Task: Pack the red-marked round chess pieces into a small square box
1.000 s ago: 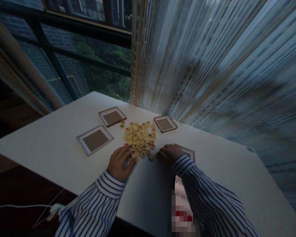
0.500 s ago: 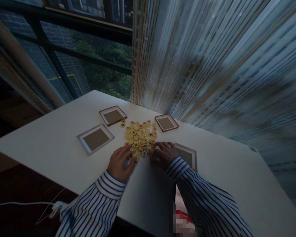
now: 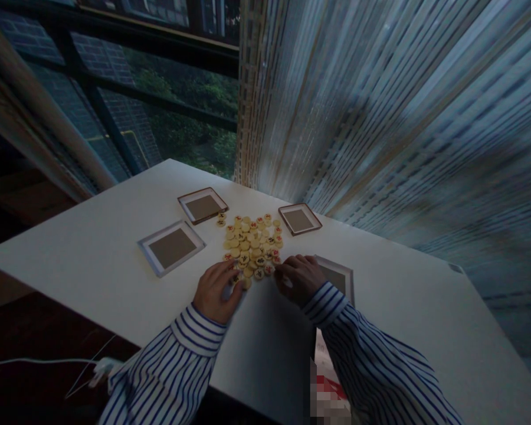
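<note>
A heap of round, pale yellow xiangqi pieces point(image 3: 253, 243) with red or black characters lies on the white table point(image 3: 265, 348). Many show blank faces; some overlap. My left hand point(image 3: 216, 290) rests at the heap's near left edge, thumb and fingers apart, fingertips against a few pieces. At the near right edge is my right hand point(image 3: 300, 278), its thumb and index finger curled together into a loop. Whatever is between those fingertips is too dark and small to make out. A shallow open box point(image 3: 348, 283) sits beside and partly behind this hand.
Three more shallow trays stand around the heap: one near left point(image 3: 158, 271), one far left point(image 3: 194, 221), one far right point(image 3: 317, 226). A phone-like screen point(image 3: 325, 351) is partly under my right sleeve. A white cable point(image 3: 39, 360) runs at lower left; curtains point(image 3: 336, 118) hang behind.
My right hand has shifted slightly to the right, away from the heap's edge, its fingers drawing in. My left hand has stayed in place.
</note>
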Available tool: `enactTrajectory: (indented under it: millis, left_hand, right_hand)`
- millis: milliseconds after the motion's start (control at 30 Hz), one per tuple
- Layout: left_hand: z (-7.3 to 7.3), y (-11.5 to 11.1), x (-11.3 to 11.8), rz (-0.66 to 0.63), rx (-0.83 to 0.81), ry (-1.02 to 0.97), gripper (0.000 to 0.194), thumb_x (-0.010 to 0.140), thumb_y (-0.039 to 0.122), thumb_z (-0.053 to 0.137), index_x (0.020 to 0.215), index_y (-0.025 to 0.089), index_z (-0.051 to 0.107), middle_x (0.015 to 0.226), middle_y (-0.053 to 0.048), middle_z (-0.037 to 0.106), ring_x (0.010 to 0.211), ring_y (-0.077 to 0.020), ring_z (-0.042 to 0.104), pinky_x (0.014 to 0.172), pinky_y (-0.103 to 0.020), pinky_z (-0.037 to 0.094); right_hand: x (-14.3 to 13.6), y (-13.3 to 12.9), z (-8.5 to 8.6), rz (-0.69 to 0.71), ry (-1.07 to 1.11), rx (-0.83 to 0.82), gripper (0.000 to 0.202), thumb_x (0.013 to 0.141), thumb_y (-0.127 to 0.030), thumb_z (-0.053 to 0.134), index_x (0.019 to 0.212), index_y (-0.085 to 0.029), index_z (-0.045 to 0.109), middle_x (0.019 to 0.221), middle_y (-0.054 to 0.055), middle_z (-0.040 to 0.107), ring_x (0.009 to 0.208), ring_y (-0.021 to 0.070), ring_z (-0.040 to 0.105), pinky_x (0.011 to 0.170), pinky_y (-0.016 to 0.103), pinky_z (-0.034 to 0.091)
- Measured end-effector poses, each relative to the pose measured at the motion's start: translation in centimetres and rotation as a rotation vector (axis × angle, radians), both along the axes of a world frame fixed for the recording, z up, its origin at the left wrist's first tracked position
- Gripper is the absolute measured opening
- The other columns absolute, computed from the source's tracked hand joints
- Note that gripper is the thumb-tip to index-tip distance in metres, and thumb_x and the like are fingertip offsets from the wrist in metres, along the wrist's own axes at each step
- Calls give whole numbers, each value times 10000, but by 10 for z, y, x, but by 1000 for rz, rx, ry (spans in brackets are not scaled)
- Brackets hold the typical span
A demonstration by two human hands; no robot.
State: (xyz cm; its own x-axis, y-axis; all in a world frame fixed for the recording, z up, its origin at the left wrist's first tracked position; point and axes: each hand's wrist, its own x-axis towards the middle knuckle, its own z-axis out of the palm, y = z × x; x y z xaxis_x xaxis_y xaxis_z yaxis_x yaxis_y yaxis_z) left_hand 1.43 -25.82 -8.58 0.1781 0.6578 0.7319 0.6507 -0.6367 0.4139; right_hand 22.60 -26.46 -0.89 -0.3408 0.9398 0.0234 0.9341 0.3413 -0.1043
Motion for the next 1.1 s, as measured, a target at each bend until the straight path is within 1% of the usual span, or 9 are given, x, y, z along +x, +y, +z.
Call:
enactTrajectory:
  millis: [133,333,500,600,667,767,933,1033,1100]
  left_hand:
    - [1,0,-1,-2,-10,9,188,780,242,553,956,190,596,1051,-103,649,971,-234,588,825,-417,492]
    - [6,-1,-1,-10,15,27,170,782,228,553,939,178,594,1028,-116,655,957,-236,595,808,-416,501]
    - [6,-2,0,-1,2,19,161,789,244,544,925,176,599,1024,-119,657,956,-238,598,806,-423,506]
    - [4,-2,0,7,5,20,156,792,245,543,919,175,600,1016,-119,660,949,-234,601,809,-423,507]
    - [4,-1,0,2,15,31,155,792,246,544,919,174,598,1012,-119,661,948,-233,602,809,-423,508]
    - [4,-1,-1,0,32,42,154,789,236,553,920,167,595,1010,-124,659,946,-233,601,809,-422,509]
    - [4,-2,0,-9,12,29,164,782,238,554,924,179,611,1023,-115,655,948,-237,597,813,-423,504]
    - [3,-3,-1,-10,11,39,162,777,236,554,914,184,621,1030,-113,650,954,-241,592,813,-422,502]
    - [1,-4,-2,-21,14,54,170,769,229,561,919,184,625,1049,-117,642,968,-245,584,815,-421,499]
  right_hand:
    - [4,-1,-1,-7,153,20,170,749,-247,533,870,-206,646,801,36,658,779,167,568,718,301,354]
    - [11,-2,-6,20,471,34,176,698,-218,551,862,-180,601,720,16,636,667,125,581,671,248,438]
    - [12,-5,-4,31,570,27,178,689,-210,536,858,-185,585,693,5,623,642,118,587,642,243,454]
    - [12,-6,-4,62,601,25,226,699,-209,522,913,-182,587,701,7,624,645,116,576,642,242,456]
    - [14,-7,-5,77,589,4,247,698,-203,527,936,-184,591,717,13,629,668,121,574,663,247,459]
    - [17,-6,-9,88,521,-16,236,681,-178,551,912,-175,601,729,25,637,694,130,578,687,253,454]
    - [12,-7,-9,96,298,-71,179,729,-171,551,900,-178,605,773,36,653,734,141,584,702,266,426]
    - [7,-8,-8,93,169,-104,153,766,-203,542,894,-189,625,862,58,660,820,168,583,739,290,415]
    - [5,-8,-9,100,124,-121,167,776,-216,539,909,-188,636,926,71,651,870,182,574,764,298,414]
